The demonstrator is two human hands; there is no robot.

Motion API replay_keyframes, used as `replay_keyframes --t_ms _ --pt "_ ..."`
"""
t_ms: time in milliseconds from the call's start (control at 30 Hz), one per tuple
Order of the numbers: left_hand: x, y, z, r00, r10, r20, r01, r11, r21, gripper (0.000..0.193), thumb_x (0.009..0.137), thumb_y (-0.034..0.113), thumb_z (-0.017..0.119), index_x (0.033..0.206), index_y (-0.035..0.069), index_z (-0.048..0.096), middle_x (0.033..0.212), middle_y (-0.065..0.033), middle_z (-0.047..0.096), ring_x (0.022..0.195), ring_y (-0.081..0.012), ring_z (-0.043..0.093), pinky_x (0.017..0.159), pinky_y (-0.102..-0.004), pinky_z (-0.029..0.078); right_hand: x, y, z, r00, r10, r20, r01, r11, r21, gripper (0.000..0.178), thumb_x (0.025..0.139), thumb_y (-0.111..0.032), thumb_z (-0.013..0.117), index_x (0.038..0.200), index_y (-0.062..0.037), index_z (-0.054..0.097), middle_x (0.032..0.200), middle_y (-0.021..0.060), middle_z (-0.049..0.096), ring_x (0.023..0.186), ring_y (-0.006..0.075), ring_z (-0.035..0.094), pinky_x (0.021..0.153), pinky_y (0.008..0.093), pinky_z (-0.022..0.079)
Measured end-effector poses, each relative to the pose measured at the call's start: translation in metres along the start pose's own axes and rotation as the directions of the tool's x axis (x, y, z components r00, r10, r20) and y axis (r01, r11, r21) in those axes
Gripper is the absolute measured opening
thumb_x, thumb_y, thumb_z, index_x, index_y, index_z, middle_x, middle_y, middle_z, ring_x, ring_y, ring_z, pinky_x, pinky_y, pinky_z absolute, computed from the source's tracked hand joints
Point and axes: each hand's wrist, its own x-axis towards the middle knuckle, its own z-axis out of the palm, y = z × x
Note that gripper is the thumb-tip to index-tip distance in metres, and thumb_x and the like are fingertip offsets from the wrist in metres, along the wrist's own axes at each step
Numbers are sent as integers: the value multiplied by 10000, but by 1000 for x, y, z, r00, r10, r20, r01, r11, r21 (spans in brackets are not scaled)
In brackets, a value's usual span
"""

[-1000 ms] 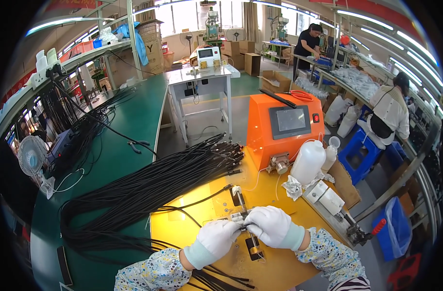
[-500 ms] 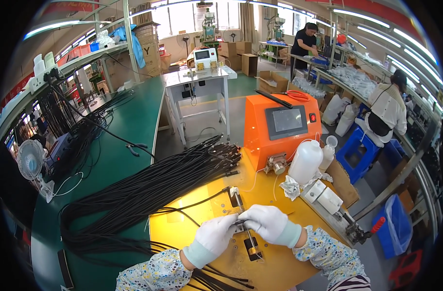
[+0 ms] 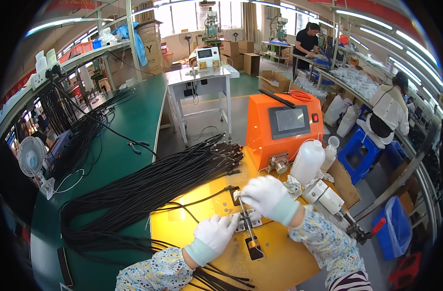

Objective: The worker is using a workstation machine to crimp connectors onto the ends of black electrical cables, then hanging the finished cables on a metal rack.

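Observation:
My left hand (image 3: 213, 237), in a white glove, is closed at the metal fixture (image 3: 248, 224) on the yellow work plate. Its fingers press on the end of a black cable, mostly hidden by the glove. My right hand (image 3: 269, 198), gloved too, is closed at the far end of the fixture's rod. Its fingertips meet by a small white piece there; what they hold, if anything, is hidden. One black cable (image 3: 202, 200) runs from the left to the fixture's far end. A large bundle of black cables (image 3: 148, 182) lies to the left.
An orange machine (image 3: 283, 126) with a screen stands behind the fixture, scissors (image 3: 300, 95) on top. Beside it are a white bottle (image 3: 307, 159) and a clamp with a red handle (image 3: 378, 227). Pliers (image 3: 140, 145) and a small fan (image 3: 31, 157) are on the green table (image 3: 134, 116).
My right hand has left my left hand and moved away from me to the rod's far end. My left hand has shifted slightly left and nearer, uncovering the fixture's middle.

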Motion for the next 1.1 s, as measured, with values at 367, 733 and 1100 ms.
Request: replay_keyframes --t_ms 367,733,1100 --pt "6 2 3 998 66 -16 -65 997 31 443 788 153 569 1227 90 590 806 -4 535 700 -168 543 558 -304 480 118 1 71 851 90 517 190 865 -464 137 799 -131 588 852 -113 713 885 62 697 891 223 632 742 343 451" --pt "0 -7 2 999 33 -26 -33 999 -19 445 778 147 580 1220 90 588 770 -17 547 703 -169 559 569 -304 478 27 -20 -5 940 -308 -147 257 922 -290 111 757 -120 596 865 -96 604 716 29 541 746 221 570 671 318 438" --pt "5 -14 11 997 -63 -50 51 978 -200 332 782 137 637 1108 86 611 893 -79 630 823 -247 605 723 -380 496 0 -9 -1 954 -171 -245 138 979 -147 185 716 -119 625 897 -112 586 761 38 550 747 233 568 674 356 445"
